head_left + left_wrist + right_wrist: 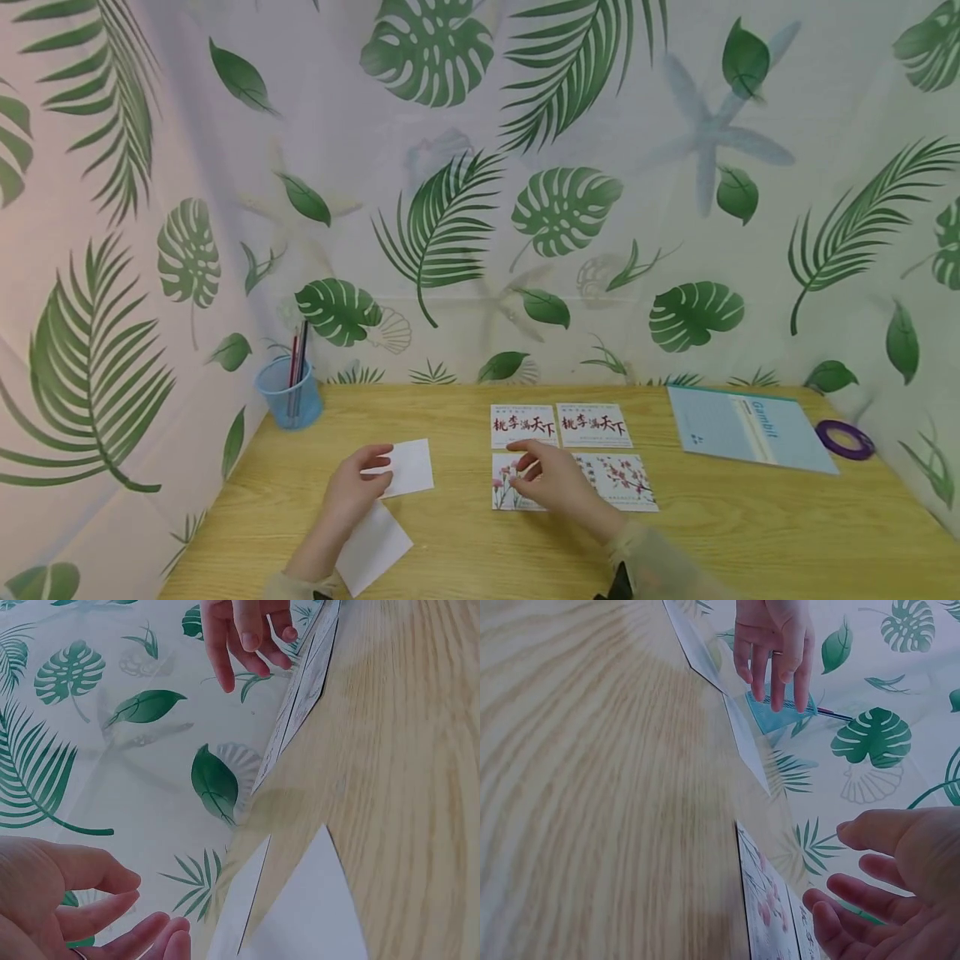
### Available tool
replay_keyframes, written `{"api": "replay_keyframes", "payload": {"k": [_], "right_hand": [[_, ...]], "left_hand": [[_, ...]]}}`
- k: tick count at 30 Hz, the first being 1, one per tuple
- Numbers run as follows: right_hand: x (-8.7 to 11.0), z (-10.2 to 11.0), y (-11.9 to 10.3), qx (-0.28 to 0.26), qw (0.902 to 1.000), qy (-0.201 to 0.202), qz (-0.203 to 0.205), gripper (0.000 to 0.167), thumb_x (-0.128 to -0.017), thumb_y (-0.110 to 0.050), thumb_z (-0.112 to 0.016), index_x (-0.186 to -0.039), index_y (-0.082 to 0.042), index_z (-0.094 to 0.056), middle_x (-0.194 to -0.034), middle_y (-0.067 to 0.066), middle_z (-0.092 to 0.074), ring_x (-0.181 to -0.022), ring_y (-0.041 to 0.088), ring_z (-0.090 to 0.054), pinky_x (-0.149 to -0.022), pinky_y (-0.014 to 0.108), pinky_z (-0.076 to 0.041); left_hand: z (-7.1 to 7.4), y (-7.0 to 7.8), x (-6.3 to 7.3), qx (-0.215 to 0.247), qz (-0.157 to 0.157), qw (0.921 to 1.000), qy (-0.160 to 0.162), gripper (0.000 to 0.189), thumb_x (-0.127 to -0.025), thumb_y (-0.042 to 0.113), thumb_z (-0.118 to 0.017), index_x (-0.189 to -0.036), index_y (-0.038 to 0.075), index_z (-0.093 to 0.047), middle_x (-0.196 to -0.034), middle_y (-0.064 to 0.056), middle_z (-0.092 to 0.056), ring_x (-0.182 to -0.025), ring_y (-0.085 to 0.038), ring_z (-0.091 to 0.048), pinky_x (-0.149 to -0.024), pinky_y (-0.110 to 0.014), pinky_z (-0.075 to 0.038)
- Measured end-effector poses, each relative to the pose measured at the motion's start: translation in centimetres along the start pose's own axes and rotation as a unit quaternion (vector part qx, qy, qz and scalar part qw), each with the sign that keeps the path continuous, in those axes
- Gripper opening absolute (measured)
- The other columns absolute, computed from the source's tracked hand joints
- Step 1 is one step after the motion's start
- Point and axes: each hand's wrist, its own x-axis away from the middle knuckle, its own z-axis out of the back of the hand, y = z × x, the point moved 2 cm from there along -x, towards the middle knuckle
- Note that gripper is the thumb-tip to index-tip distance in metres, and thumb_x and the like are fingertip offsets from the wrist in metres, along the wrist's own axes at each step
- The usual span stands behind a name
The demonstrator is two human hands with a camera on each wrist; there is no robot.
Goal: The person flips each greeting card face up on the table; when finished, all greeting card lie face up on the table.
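Note:
My left hand [352, 487] hovers over two blank white cards, a far one [412, 468] and a near one [375, 546] lying at an angle. Its fingers are loosely bent, with nothing between them in the left wrist view. Above the printed cards is my right hand [558, 483], fingers relaxed and apart; the right wrist view shows it holding nothing. Beneath it, a pink-flower print [504, 492] and a blossom print [630, 479] form the lower row, partly hidden. Two cards with red calligraphy, a left one [522, 427] and a right one [595, 427], lie behind.
A blue mesh pen cup [288, 400] with several pens or pencils stands at the back left of the wooden table [465, 558]. To the right lie a pale blue "Gambit" booklet [750, 429] and a purple tape roll [845, 439]. Leaf-patterned cloth [465, 350] encloses the table's back and sides.

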Motion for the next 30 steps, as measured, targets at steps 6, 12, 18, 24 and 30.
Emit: {"api": "replay_keyframes", "payload": {"k": [6, 12, 18, 24, 30], "right_hand": [[-0.3, -1.1, -0.6, -0.004, 0.9988, -0.014, 0.047, 0.041, -0.086, -0.01, -0.074, -0.124, 0.0, -0.063, -0.095, 0.01, -0.069, -0.081, 0.02, -0.066, -0.068, 0.024, -0.054], [-0.8, -2.1, -0.9, 0.011, 0.9966, -0.021, 0.079, 0.04, -0.086, -0.005, -0.071, -0.124, 0.003, -0.062, -0.099, 0.014, -0.067, -0.086, 0.025, -0.065, -0.072, 0.029, -0.056], [-1.2, -3.2, -1.7, 0.017, 0.995, -0.031, 0.093, 0.043, -0.083, -0.004, -0.071, -0.124, 0.002, -0.062, -0.105, 0.016, -0.066, -0.094, 0.026, -0.062, -0.076, 0.031, -0.056], [-1.9, -4.5, -2.5, 0.037, 0.9938, -0.043, 0.096, 0.045, -0.084, -0.008, -0.074, -0.127, -0.003, -0.062, -0.111, 0.014, -0.066, -0.101, 0.027, -0.062, -0.085, 0.039, -0.054], [-2.5, -5.5, -3.4, 0.061, 0.9903, -0.055, 0.113, 0.044, -0.085, -0.01, -0.075, -0.127, -0.003, -0.062, -0.114, 0.014, -0.066, -0.104, 0.027, -0.062, -0.089, 0.039, -0.053]], "left_hand": [[1.5, -0.7, 0.1, -0.048, 0.004, 0.9988, 0.003, 0.039, -0.086, 0.002, -0.066, -0.125, -0.001, -0.063, -0.116, -0.025, -0.067, -0.097, -0.036, -0.068, -0.083, -0.045, -0.057], [2.3, -1.4, -0.2, -0.064, 0.013, 0.9979, 0.0, 0.04, -0.087, 0.003, -0.066, -0.126, -0.001, -0.061, -0.118, -0.026, -0.065, -0.099, -0.037, -0.067, -0.087, -0.048, -0.056], [3.1, -2.2, -0.5, -0.068, 0.026, 0.9973, -0.001, 0.042, -0.088, 0.003, -0.066, -0.129, -0.002, -0.059, -0.122, -0.028, -0.062, -0.102, -0.041, -0.066, -0.08, -0.043, -0.059], [3.4, -3.0, -0.6, -0.079, 0.039, 0.9961, -0.004, 0.043, -0.088, 0.003, -0.066, -0.13, -0.003, -0.058, -0.125, -0.031, -0.061, -0.11, -0.045, -0.062, -0.088, -0.048, -0.056], [3.3, -3.5, -0.8, -0.088, 0.039, 0.9954, -0.006, 0.046, -0.087, 0.002, -0.068, -0.132, -0.003, -0.057, -0.125, -0.032, -0.061, -0.111, -0.044, -0.063, -0.09, -0.049, -0.056]]}}
